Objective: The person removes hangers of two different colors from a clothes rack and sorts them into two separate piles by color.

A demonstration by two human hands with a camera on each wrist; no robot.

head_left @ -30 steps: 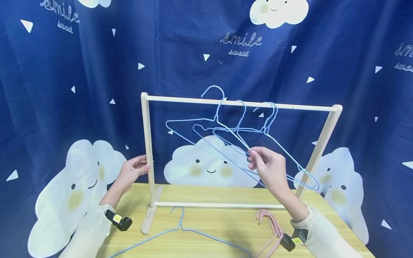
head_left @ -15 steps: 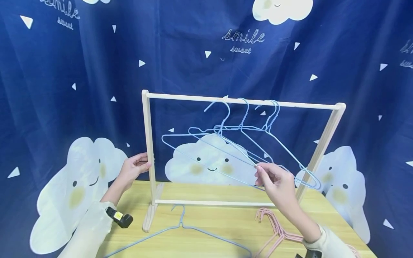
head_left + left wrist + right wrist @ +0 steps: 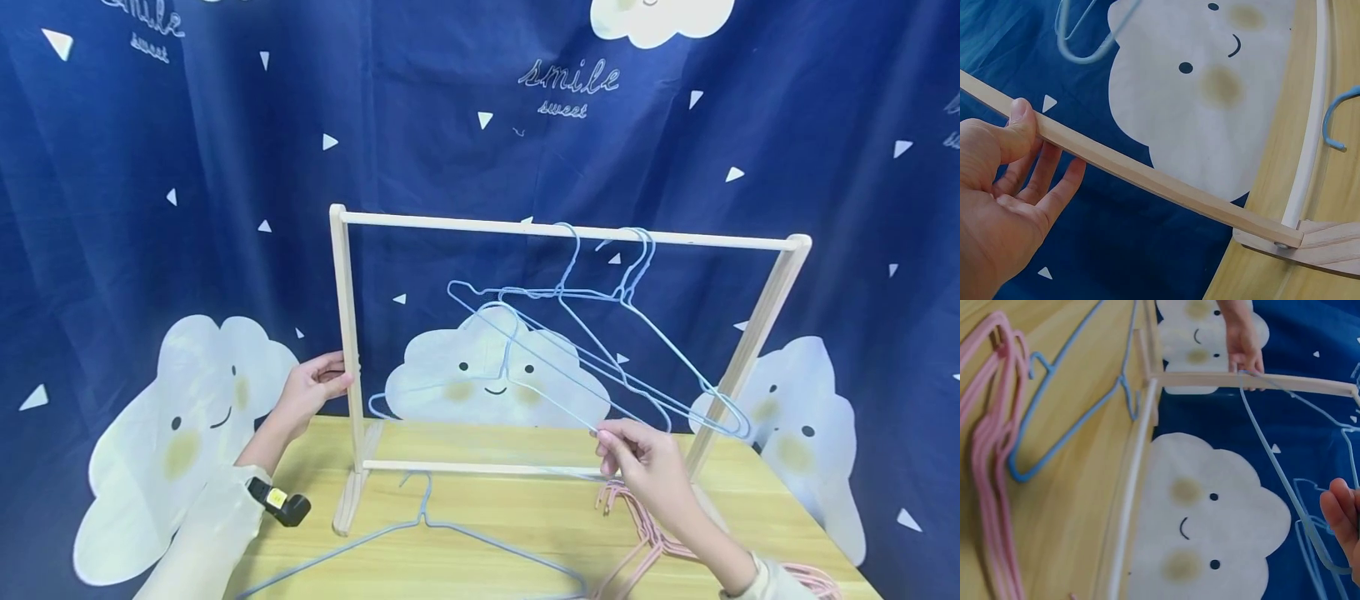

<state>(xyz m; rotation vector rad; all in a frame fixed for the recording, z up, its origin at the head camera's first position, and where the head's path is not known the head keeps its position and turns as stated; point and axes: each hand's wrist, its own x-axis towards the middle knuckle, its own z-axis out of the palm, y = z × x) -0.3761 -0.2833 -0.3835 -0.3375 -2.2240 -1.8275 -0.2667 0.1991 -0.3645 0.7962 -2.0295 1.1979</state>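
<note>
The backdrop [image 3: 150, 167] behind the rack [image 3: 562, 231] reads "smile sweet" in white script, above the rack's top bar, and again at the upper left corner, partly cut off.

Your right hand [image 3: 645, 467] has its grip pinched on a blue hanger [image 3: 510, 367], thumb and fingertips closed on the wire at one shoulder end, just in front of the rack's lower rail and near its right post. That hanger is off the bar: it sits low inside the frame, tilted, with its far end down by the left post's foot.

Your left hand [image 3: 311, 392] grasps the rack's left post about halfway up; the left wrist view shows the thumb [image 3: 1022, 119] on top and the fingers curled beneath the wood.

Three more blue hangers [image 3: 622, 292] hang from the right half of the top bar. On the table [image 3: 487, 517], another blue hanger [image 3: 420, 525] lies in front of the rack, and pink hangers [image 3: 637, 533] lie stacked under your right wrist
</note>
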